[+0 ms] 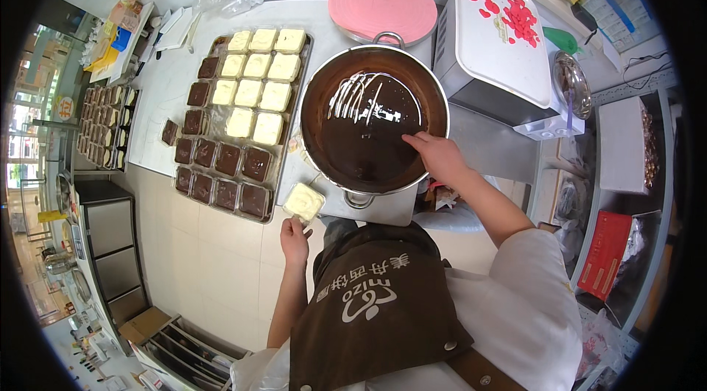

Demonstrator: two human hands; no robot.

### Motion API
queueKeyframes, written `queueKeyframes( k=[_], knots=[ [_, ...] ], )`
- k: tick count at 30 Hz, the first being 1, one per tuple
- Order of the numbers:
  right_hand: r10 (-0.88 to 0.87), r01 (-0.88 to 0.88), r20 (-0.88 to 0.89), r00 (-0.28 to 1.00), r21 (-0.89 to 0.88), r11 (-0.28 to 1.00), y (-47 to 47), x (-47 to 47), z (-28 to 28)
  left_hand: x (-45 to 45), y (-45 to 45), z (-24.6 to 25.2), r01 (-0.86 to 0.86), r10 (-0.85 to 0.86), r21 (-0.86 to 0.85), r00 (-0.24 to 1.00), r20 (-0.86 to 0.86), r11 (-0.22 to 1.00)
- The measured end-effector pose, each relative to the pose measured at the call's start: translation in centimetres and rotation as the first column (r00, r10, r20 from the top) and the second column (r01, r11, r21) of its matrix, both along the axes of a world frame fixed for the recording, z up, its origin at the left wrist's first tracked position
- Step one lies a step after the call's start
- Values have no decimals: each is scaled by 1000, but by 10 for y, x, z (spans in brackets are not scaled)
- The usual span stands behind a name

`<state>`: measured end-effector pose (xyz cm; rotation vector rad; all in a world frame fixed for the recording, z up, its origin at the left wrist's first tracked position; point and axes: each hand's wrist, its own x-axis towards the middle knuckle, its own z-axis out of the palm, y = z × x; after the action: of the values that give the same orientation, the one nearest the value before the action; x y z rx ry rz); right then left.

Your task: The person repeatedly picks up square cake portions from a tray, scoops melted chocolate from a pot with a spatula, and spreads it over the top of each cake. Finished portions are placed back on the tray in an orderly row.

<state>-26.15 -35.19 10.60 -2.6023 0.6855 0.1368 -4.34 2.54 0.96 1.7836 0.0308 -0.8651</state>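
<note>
At the table's near edge, my left hand (pixel 295 242) grips the corner of a clear square cup (pixel 304 201) topped with pale cream. My right hand (pixel 439 158) reaches over the right side of a wide steel pan (pixel 445 106) with loop handles. Glossy melted chocolate (pixel 364 153) fills the pan's bottom. The right fingertips are bunched just above the chocolate; whether they pinch a utensil is hidden. To the left, a tray (pixel 301 76) carries rows of cream-topped cups (pixel 257 66) and chocolate-topped cups (pixel 227 160).
A pink round turntable (pixel 382 4) stands behind the pan. At the right, a white tray (pixel 497 68) with red decorations (pixel 519 21) rests on a boxy appliance (pixel 486 98). One chocolate-topped cup (pixel 169 131) sits left of the cup tray. More filled cups (pixel 105 126) stand far left.
</note>
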Motion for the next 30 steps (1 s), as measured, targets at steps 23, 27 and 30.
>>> queueKeyframes(
  k=[23, 27, 30],
  knots=[
    [48, -51, -104, 993, -28, 998, -18, 0, 2, -2, -6, 5, -16, 16, 2, 1000, 13, 1000],
    [-239, 286, 184, 953, -299, 910, -35, -3, 6, -2, -6, 5, -17, 17, 3, 1000, 24, 1000],
    [-91, 86, -8, 996, -252, 964, -29, -10, 8, 0, -7, 7, -7, 7, 6, 1000, 8, 1000]
  ],
)
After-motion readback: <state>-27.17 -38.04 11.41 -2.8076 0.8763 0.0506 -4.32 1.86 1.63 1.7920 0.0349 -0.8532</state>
